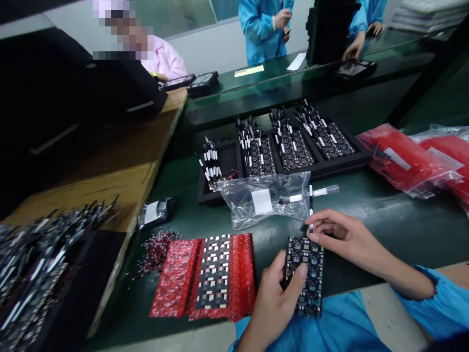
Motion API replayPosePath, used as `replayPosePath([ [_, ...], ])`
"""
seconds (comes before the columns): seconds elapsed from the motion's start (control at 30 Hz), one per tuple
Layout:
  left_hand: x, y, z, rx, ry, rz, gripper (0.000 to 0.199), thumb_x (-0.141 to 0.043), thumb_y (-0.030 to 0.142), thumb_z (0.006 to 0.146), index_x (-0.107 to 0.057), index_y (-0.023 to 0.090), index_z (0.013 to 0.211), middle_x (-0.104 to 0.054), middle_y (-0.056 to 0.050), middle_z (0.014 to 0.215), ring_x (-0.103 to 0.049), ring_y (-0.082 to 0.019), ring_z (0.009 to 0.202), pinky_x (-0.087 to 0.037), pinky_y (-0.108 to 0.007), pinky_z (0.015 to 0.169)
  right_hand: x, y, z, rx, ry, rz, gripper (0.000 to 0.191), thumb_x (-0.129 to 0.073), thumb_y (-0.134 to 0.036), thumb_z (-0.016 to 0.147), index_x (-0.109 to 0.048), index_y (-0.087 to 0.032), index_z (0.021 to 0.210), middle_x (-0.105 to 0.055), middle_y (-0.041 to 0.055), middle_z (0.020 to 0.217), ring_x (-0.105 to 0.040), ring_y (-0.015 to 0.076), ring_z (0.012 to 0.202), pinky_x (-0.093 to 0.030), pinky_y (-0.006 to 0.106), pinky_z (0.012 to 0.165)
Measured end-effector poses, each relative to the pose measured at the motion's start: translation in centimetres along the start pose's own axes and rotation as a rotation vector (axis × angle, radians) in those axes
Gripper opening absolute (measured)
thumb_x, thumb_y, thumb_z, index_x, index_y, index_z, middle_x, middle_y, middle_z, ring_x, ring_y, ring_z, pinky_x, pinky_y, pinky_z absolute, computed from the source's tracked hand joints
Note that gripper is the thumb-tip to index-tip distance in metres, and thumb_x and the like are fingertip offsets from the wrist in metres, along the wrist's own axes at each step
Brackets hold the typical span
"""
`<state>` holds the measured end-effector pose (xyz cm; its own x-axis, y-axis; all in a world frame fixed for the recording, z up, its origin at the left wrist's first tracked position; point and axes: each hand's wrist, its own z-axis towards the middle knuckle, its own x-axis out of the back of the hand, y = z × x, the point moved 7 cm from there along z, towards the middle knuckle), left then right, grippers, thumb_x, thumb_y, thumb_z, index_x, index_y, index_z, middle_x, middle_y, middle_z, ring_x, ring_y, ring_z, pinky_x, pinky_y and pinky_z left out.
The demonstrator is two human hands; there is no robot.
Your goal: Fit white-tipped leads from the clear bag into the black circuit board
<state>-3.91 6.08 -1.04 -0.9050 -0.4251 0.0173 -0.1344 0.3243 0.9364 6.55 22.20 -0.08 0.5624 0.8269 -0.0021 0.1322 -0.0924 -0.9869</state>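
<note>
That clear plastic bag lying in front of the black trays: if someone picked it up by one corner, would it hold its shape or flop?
The clear plastic bag would probably flop: its film is crumpled and wrinkled. It looks light, since little shows inside but a white label. The thin strip poking from its mouth might slide out if tilted.

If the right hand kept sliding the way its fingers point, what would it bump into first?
The right hand points left, just above the circuit board. Probably it would meet the red bubble wrap first, though depth is unclear.
</note>
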Motion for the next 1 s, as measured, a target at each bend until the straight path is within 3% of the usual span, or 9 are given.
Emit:
replayPosePath([
  [0.17, 0.06, -0.12, -0.03, 0.021, 0.013, -0.018, 0.034, -0.065, 0.048, 0.082, -0.065, 0.032, 0.113, -0.075, 0.0, 0.101, -0.071, -0.021, 0.085, -0.055, -0.028, 0.075, -0.1, 0.24, -0.1, 0.002, 0.004, -0.012, 0.032, -0.096, -0.046, 0.092, -0.086, -0.03, 0.117, -0.086, 0.0029, 0.104, -0.082, 0.0244, 0.1, -0.068, 0.038, 0.095],
  [0.4, 0.02, -0.02, -0.05, -0.02, -0.01, 0.029, 0.024, -0.061, 0.045, 0.087, -0.063, 0.032, 0.107, -0.074, 0.002, 0.096, -0.07, -0.019, 0.083, -0.056, -0.027, 0.074, -0.04, -0.17, -0.32, 0.044, 0.045, -0.052, 0.031, -0.095, -0.046, 0.092, -0.086, -0.03, 0.117, -0.087, 0.0032, 0.103, -0.082, 0.0245, 0.097, -0.068, 0.037, 0.091],
  [0.83, -0.01, -0.02, -0.03, -0.007, 0.003, 0.021, 0.039, -0.063, 0.046, 0.085, -0.061, 0.031, 0.121, -0.075, 0.002, 0.102, -0.071, -0.019, 0.083, -0.055, -0.025, 0.074, 0.25, -0.21, -0.62, 0.101, 0.085, -0.193, 0.031, -0.089, -0.052, 0.098, -0.087, -0.031, 0.12, -0.088, 0.0042, 0.104, -0.083, 0.0263, 0.096, -0.067, 0.037, 0.085],
  [1.0, 0.02, -0.04, -0.03, -0.019, 0.001, 0.035, 0.031, -0.061, 0.046, 0.086, -0.063, 0.03, 0.113, -0.075, 0.002, 0.101, -0.07, -0.017, 0.081, -0.055, -0.025, 0.073, 0.31, 0.08, -0.8, 0.138, 0.09, -0.218, 0.03, -0.088, -0.053, 0.101, -0.087, -0.034, 0.124, -0.088, 0.004, 0.108, -0.083, 0.0262, 0.099, -0.066, 0.037, 0.088],
])
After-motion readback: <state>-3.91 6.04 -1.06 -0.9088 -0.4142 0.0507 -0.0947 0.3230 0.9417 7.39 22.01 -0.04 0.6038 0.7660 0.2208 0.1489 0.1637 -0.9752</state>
